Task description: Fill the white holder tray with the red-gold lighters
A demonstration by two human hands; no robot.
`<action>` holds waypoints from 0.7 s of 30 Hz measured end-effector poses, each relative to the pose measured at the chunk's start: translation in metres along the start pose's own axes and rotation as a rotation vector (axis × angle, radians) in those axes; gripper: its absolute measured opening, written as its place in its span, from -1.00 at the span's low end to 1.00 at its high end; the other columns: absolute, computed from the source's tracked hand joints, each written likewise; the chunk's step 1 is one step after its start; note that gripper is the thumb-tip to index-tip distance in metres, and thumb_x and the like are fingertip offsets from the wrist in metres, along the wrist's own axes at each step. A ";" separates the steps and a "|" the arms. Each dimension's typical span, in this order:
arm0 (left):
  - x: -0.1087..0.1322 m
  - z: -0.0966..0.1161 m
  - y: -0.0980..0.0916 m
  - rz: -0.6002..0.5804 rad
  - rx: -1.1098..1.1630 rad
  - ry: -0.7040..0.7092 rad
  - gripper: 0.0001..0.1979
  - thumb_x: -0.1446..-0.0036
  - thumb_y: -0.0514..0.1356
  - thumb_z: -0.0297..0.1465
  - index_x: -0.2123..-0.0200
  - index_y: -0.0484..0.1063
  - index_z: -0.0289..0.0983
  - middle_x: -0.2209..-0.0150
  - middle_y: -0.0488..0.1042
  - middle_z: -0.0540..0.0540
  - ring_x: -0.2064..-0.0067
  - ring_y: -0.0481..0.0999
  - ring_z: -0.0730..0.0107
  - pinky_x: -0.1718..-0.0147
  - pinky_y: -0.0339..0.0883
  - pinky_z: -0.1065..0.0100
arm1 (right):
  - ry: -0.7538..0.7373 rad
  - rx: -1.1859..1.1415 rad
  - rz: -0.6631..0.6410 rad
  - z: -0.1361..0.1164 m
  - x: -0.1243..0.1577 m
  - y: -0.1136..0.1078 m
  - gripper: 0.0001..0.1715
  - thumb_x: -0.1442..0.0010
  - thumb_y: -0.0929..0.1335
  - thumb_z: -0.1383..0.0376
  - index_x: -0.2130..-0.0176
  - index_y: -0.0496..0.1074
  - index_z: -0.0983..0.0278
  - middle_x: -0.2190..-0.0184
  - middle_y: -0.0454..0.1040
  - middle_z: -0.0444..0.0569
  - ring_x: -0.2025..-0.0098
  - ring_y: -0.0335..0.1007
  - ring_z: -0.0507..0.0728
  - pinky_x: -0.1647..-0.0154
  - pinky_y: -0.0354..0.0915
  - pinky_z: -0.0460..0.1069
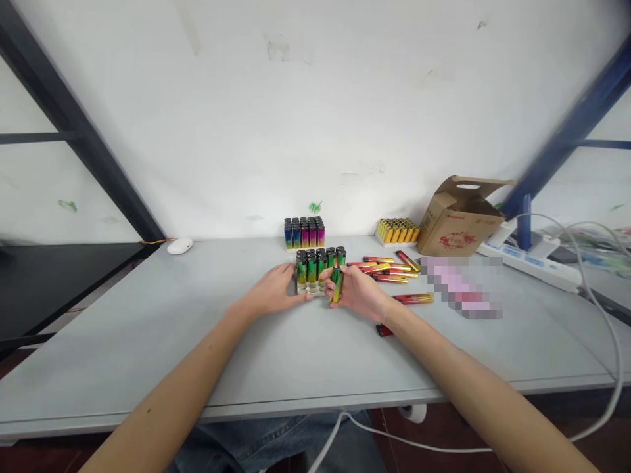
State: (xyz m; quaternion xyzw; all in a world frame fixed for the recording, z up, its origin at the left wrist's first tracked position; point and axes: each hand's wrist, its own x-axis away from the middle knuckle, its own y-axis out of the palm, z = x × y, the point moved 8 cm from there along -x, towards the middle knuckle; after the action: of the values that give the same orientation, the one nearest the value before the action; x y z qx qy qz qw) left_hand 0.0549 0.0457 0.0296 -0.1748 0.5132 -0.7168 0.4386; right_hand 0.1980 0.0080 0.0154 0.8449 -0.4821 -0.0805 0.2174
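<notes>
We look down on a pale grey table where our two bare hands meet at a pale tray packed with upright green-and-yellow cylinders. Our right hand pinches one more green-and-yellow cylinder between thumb and curled fingers, tilted slightly and held just off the tray's right front corner. Our left hand lies flat, its fingers close together and stretched toward the tray's front left corner, with nothing gripped. The front row of the tray shows some pale empty sockets, though the hands partly hide them.

Beyond the tray stand a block of upright blue-and-magenta cylinders and a block of yellow ones. Slim red-and-gold sticks lie scattered to the right of the tray, and another lies just beyond our right hand. An opened cardboard box sits near the wall, with a white power strip to its right. A white computer mouse rests at the far left. A pixelated patch hides whatever lies in front of the box.
</notes>
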 end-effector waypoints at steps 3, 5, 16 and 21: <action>0.000 0.000 0.001 -0.007 -0.003 0.008 -0.32 -0.05 0.16 0.11 -0.10 0.30 -0.19 -0.06 0.44 -0.22 -0.10 0.39 -0.08 -0.04 0.30 0.01 | -0.019 0.030 0.033 0.000 -0.002 -0.005 -0.58 -0.28 0.19 0.01 0.19 0.43 0.25 0.42 0.28 -0.11 0.41 0.22 0.05 0.38 0.24 -0.04; 0.000 -0.001 0.002 -0.012 -0.009 0.005 -0.32 -0.06 0.15 0.11 -0.12 0.29 -0.18 -0.07 0.42 -0.22 -0.12 0.38 -0.08 -0.05 0.29 0.01 | -0.038 0.042 0.041 -0.001 -0.002 -0.007 -0.55 -0.28 0.20 -0.03 0.15 0.41 0.23 0.40 0.34 -0.09 0.40 0.25 0.05 0.38 0.25 -0.04; 0.001 0.000 0.001 -0.004 -0.027 0.017 -0.35 -0.07 0.18 0.06 -0.11 0.29 -0.21 -0.07 0.42 -0.23 -0.13 0.38 -0.08 -0.09 0.27 0.01 | -0.251 0.358 0.181 -0.021 0.004 -0.009 -0.74 -0.21 0.35 0.10 0.19 0.38 0.21 0.15 0.41 -0.03 0.15 0.38 0.11 0.23 0.37 0.02; 0.000 -0.002 0.003 -0.005 -0.022 0.032 -0.34 -0.09 0.16 0.07 -0.12 0.28 -0.23 -0.06 0.42 -0.25 -0.10 0.40 -0.07 -0.08 0.28 0.01 | -0.427 0.560 0.218 -0.041 0.012 -0.005 -0.71 -0.22 0.35 0.06 0.18 0.44 0.20 0.25 0.44 -0.06 0.18 0.38 0.11 0.14 0.29 0.02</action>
State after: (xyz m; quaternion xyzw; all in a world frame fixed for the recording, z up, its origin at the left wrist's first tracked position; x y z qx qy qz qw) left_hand 0.0548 0.0462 0.0265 -0.1694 0.5274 -0.7150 0.4266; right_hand 0.2221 0.0114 0.0506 0.7794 -0.6072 -0.0960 -0.1206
